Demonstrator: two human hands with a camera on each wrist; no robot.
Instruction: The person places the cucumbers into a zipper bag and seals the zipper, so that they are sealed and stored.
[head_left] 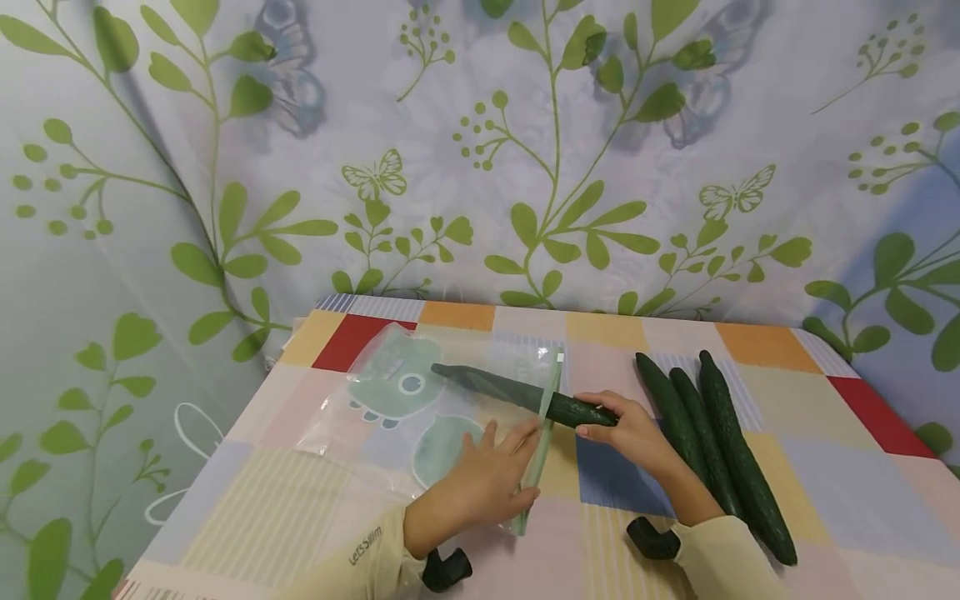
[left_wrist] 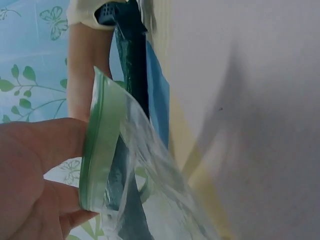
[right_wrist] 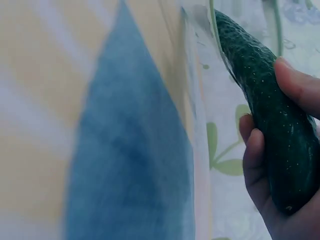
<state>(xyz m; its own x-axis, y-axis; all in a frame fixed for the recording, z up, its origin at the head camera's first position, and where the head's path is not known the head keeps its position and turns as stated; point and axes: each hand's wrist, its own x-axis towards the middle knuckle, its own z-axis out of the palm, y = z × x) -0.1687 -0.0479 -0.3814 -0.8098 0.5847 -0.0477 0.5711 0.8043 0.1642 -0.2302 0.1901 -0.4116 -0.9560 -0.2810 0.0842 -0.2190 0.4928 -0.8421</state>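
Observation:
In the head view, my right hand (head_left: 626, 429) grips the near end of a dark green cucumber (head_left: 581, 412). The rest of that cucumber lies inside a clear zip bag (head_left: 337, 433) with pale green cartoon prints. The right wrist view shows thumb and fingers curled round the cucumber (right_wrist: 285, 125) at the bag's mouth. My left hand (head_left: 480, 479) lies over the bag with spread fingers, touching its green zip strip (head_left: 546, 400). Up close in the left wrist view, the left hand (left_wrist: 40, 170) meets the zip strip (left_wrist: 95, 150); some fingertips are hidden.
Several more cucumbers (head_left: 723, 450) lie side by side on the patchwork tablecloth (head_left: 840, 500), right of my right hand. Behind the table hangs a leaf-patterned curtain (head_left: 450, 167). A white cord (head_left: 180, 433) loops at the table's left edge.

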